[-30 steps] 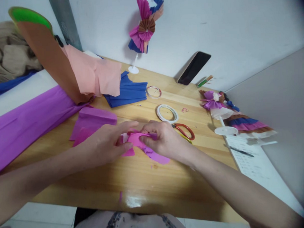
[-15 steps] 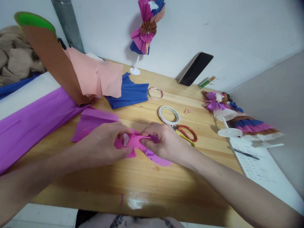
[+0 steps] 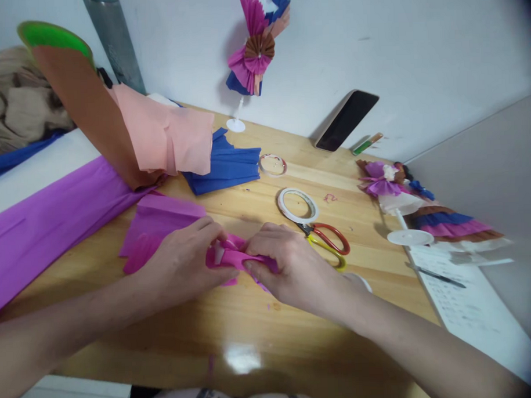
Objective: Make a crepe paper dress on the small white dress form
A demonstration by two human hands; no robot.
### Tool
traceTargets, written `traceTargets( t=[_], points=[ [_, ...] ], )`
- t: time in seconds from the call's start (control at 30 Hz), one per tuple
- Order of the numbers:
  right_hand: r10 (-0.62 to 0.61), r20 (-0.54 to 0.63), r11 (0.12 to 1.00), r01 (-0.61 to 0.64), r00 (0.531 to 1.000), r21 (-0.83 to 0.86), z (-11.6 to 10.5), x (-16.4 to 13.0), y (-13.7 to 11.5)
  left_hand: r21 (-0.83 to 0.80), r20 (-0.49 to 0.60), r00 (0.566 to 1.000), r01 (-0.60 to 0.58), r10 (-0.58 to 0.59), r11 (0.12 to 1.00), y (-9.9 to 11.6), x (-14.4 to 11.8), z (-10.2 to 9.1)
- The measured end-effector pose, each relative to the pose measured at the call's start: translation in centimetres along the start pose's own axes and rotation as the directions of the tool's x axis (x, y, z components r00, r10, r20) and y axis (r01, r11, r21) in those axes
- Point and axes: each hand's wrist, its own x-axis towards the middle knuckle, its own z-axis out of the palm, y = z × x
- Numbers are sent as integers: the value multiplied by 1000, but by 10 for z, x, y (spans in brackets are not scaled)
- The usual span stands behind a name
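Observation:
Both my hands meet at the middle of the wooden table [image 3: 261,332], pinching a small folded piece of pink crepe paper [image 3: 232,256]. My left hand [image 3: 185,265] grips its left end with thumb and fingers. On the right end, my right hand [image 3: 289,268] presses and covers the paper beneath it. Just left of my left hand lies a loose purple crepe sheet [image 3: 159,217].
Scissors [image 3: 328,240] with red and yellow handles and a tape ring [image 3: 297,205] lie right of my hands; a smaller ring [image 3: 272,164] is farther back. Purple [image 3: 48,221], brown [image 3: 83,106], peach [image 3: 167,133] and blue [image 3: 225,162] crepe sit left. A phone [image 3: 346,120], paper dolls [image 3: 254,48] [image 3: 405,203] and a printed sheet [image 3: 465,308] are right.
My hands have drawn slightly nearer to me and squeezed the pink paper tighter. My right hand now covers the purple piece that showed under it. The camera shifted a little.

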Motion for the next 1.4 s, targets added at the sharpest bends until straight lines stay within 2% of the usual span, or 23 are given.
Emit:
traceTargets(
  t=[0.17, 0.33, 0.47, 0.83, 0.93, 1.1, 1.27, 1.4],
  points=[
    [-21, 14, 996, 20, 1000, 82, -5, 6, 2, -12, -12, 1000, -1, 1, 1000, -3, 2, 4],
    [-49, 48, 992, 43, 998, 118, -6, 9, 5, -45, -87, 995, -52, 48, 998, -6, 0, 7],
    [-14, 73, 993, 6, 997, 116, -7, 11, 9, -66, -135, 989, -71, 61, 995, -4, 0, 8],
    [50, 95, 990, -62, 994, 129, -7, 12, 12, -109, -121, 991, -71, 57, 992, -8, 1, 12],
    [59, 77, 991, -68, 995, 118, -6, 12, 13, -66, -150, 984, -111, 100, 992, -8, 3, 12],
    [49, 60, 989, -56, 997, 134, -6, 12, 13, -52, -101, 985, -149, 143, 987, -10, 6, 12],
    [86, 80, 980, -99, 993, 172, -13, 12, 15, -61, -66, 986, -156, 152, 986, -12, 8, 11],
    [132, 21, 984, -133, 991, 119, -20, 11, 19, -69, -86, 980, -185, 179, 980, -11, 9, 10]
  ],
)
